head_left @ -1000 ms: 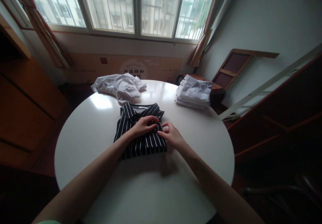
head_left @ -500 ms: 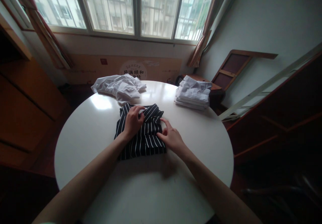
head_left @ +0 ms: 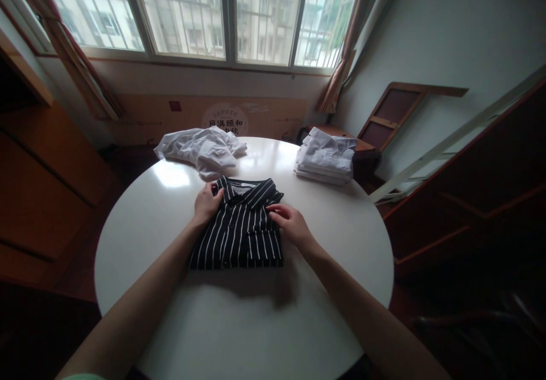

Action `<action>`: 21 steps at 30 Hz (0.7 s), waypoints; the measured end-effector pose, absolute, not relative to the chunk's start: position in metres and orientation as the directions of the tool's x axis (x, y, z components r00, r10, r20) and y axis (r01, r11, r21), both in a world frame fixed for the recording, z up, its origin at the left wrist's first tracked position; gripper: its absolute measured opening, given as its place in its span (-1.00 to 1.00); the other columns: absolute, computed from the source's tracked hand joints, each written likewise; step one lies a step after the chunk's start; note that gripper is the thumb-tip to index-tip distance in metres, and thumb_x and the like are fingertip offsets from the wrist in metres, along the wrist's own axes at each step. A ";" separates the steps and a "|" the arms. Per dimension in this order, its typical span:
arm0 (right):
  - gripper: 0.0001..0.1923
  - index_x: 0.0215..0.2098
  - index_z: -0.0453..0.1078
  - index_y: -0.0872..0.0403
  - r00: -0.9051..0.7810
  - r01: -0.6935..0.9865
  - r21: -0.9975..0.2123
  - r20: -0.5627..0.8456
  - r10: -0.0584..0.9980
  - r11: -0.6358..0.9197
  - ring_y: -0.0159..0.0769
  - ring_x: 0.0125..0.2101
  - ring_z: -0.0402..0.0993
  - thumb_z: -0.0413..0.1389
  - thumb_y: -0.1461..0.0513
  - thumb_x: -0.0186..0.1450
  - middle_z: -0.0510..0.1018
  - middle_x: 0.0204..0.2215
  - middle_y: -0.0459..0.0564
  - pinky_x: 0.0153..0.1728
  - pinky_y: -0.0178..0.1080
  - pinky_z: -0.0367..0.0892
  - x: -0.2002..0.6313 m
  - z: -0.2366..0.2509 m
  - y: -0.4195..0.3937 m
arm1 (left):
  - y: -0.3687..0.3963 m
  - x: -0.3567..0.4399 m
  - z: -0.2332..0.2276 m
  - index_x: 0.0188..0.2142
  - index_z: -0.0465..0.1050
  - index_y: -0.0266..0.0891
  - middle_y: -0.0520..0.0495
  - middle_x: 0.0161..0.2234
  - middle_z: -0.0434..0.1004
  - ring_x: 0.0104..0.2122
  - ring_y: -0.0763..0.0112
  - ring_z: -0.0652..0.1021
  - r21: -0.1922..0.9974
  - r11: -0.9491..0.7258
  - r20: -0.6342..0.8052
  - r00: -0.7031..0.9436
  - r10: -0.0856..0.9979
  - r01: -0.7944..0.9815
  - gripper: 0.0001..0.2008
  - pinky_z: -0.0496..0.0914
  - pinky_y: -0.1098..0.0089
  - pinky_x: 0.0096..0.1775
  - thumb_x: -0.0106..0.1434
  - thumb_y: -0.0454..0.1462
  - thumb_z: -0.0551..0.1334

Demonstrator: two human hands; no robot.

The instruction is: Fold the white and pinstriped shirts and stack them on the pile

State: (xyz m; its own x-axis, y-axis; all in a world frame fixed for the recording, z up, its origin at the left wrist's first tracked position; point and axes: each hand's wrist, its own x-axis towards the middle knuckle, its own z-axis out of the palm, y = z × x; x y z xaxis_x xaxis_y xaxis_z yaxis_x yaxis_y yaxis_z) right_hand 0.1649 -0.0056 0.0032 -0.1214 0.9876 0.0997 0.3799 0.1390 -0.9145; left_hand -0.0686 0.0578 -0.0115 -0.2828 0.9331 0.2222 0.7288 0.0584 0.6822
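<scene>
Both hands sit on the folded striped shirt point(head_left: 239, 226), which lies flat near the middle of the round white table point(head_left: 256, 323), collar away from the person. The left hand point(head_left: 207, 203) is curled over the shirt's upper left corner by the collar, fingers closed on the edge of the cloth; the right hand point(head_left: 290, 221) rests on the opposite edge, fingertips pressing the fabric down — whether it pinches anything I cannot tell.

Judged from this hold, the risk is the fold itself: with only the two upper corners gripped, a lift would let the lower half below the hands sag and open, and a drag across the glossy top could skew the layers.

Beyond the left hand a crumpled white garment point(head_left: 200, 149) lies just past the collar — a forward push could snag it. Farther off, beyond the right hand, a stack of folded white shirts point(head_left: 326, 158) sits at the table's far rim, close enough to the edge to be nudged off
</scene>
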 end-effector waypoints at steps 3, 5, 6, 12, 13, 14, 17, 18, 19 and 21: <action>-0.63 -0.14 0.36 0.08 -0.003 0.324 -0.946 0.013 1.000 0.013 -0.34 -0.41 0.39 0.05 0.13 0.10 0.48 -0.43 -0.06 -0.37 -0.25 0.32 0.171 0.001 0.002 | 0.056 -0.060 -0.014 -0.19 0.31 -0.27 -0.24 -0.21 0.46 -0.19 0.17 0.47 0.728 -0.049 0.253 -0.202 0.946 0.684 -0.71 0.30 0.23 -0.15 0.12 -0.16 0.10; -0.58 -0.09 0.32 0.05 0.053 0.331 -0.943 -0.008 0.999 -0.025 -0.33 -0.39 0.39 0.07 0.12 0.08 0.47 -0.41 -0.07 -0.37 -0.25 0.32 0.175 -0.001 0.006 | 0.055 -0.056 -0.015 -0.22 0.32 -0.25 -0.19 -0.26 0.47 -0.23 0.18 0.47 0.761 -0.106 0.273 -0.169 0.947 0.640 -0.73 0.30 0.22 -0.17 0.09 -0.17 0.12; -0.57 -0.08 0.31 0.04 0.078 0.329 -0.944 -0.003 0.997 -0.029 -0.32 -0.36 0.39 0.07 0.12 0.07 0.47 -0.37 -0.06 -0.36 -0.25 0.32 0.176 -0.003 0.007 | 0.054 -0.055 -0.016 -0.24 0.32 -0.24 -0.17 -0.28 0.48 -0.25 0.20 0.48 0.780 -0.126 0.278 -0.158 0.948 0.613 -0.74 0.31 0.22 -0.18 0.08 -0.18 0.14; -0.58 -0.10 0.29 0.10 0.160 0.140 -0.990 0.040 0.986 0.017 -0.29 -0.18 0.37 0.04 0.14 0.08 0.45 -0.16 0.02 -0.20 -0.26 0.30 0.181 -0.004 0.010 | 0.055 -0.049 -0.019 -0.33 0.34 -0.27 -0.06 -0.38 0.45 -0.33 0.29 0.46 0.889 -0.190 0.244 -0.080 0.967 0.418 -0.76 0.33 0.26 -0.22 -0.01 -0.20 0.15; -0.59 -0.10 0.29 0.11 0.182 0.089 -0.996 0.031 0.983 0.015 -0.30 -0.19 0.38 0.04 0.15 0.08 0.45 -0.16 0.02 -0.20 -0.26 0.30 0.182 -0.003 0.011 | 0.056 -0.049 -0.019 -0.34 0.34 -0.27 -0.05 -0.38 0.44 -0.34 0.31 0.45 0.898 -0.193 0.242 -0.076 0.967 0.396 -0.76 0.33 0.27 -0.23 -0.01 -0.21 0.15; -0.60 -0.12 0.29 0.11 0.204 0.039 -0.999 0.017 0.979 0.009 -0.30 -0.20 0.39 0.04 0.16 0.07 0.46 -0.18 0.02 -0.21 -0.27 0.31 0.184 -0.001 0.012 | 0.056 -0.049 -0.019 -0.34 0.33 -0.28 -0.05 -0.38 0.43 -0.34 0.32 0.45 0.905 -0.196 0.241 -0.076 0.967 0.378 -0.76 0.33 0.27 -0.23 -0.02 -0.20 0.15; -0.67 -0.21 0.31 0.12 0.228 -0.079 -0.997 -0.034 0.973 -0.016 -0.30 -0.25 0.41 0.04 0.18 0.05 0.48 -0.25 0.01 -0.24 -0.27 0.33 0.188 0.003 0.016 | 0.057 -0.050 -0.019 -0.31 0.34 -0.29 -0.06 -0.34 0.42 -0.30 0.32 0.45 0.930 -0.191 0.236 -0.110 0.966 0.314 -0.72 0.33 0.27 -0.20 -0.01 -0.17 0.15; -0.69 -0.23 0.31 0.13 0.220 -0.110 -0.994 -0.039 0.975 -0.015 -0.31 -0.26 0.42 0.04 0.18 0.05 0.48 -0.26 0.01 -0.24 -0.27 0.33 0.190 0.003 0.018 | 0.058 -0.051 -0.019 -0.29 0.34 -0.29 -0.07 -0.32 0.42 -0.28 0.31 0.44 0.939 -0.183 0.227 -0.126 0.966 0.291 -0.70 0.33 0.27 -0.19 0.00 -0.15 0.15; -0.70 -0.24 0.31 0.13 0.217 -0.131 -0.991 -0.031 0.976 -0.003 -0.32 -0.27 0.42 0.04 0.19 0.05 0.48 -0.27 0.01 -0.23 -0.27 0.33 0.191 0.002 0.020 | 0.058 -0.051 -0.018 -0.27 0.33 -0.29 -0.09 -0.29 0.41 -0.25 0.30 0.44 0.947 -0.173 0.217 -0.141 0.966 0.271 -0.67 0.33 0.26 -0.18 0.01 -0.13 0.15; -0.67 -0.23 0.30 0.13 0.230 -0.111 -0.993 0.013 0.973 0.039 -0.32 -0.26 0.42 0.05 0.19 0.04 0.48 -0.25 0.02 -0.21 -0.27 0.33 0.192 -0.002 0.024 | 0.058 -0.051 -0.018 -0.24 0.33 -0.30 -0.12 -0.25 0.40 -0.20 0.26 0.44 0.957 -0.161 0.204 -0.163 0.965 0.243 -0.64 0.33 0.24 -0.16 0.00 -0.11 0.16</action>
State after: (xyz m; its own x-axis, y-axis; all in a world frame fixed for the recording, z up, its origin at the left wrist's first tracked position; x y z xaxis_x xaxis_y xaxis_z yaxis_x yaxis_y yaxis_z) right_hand 0.1919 0.0243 -0.0016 0.2297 0.9732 0.0127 -0.1112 0.0392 -0.9930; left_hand -0.0506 0.0583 -0.0180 -0.1627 0.9655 0.2035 0.2435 -0.1606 0.9565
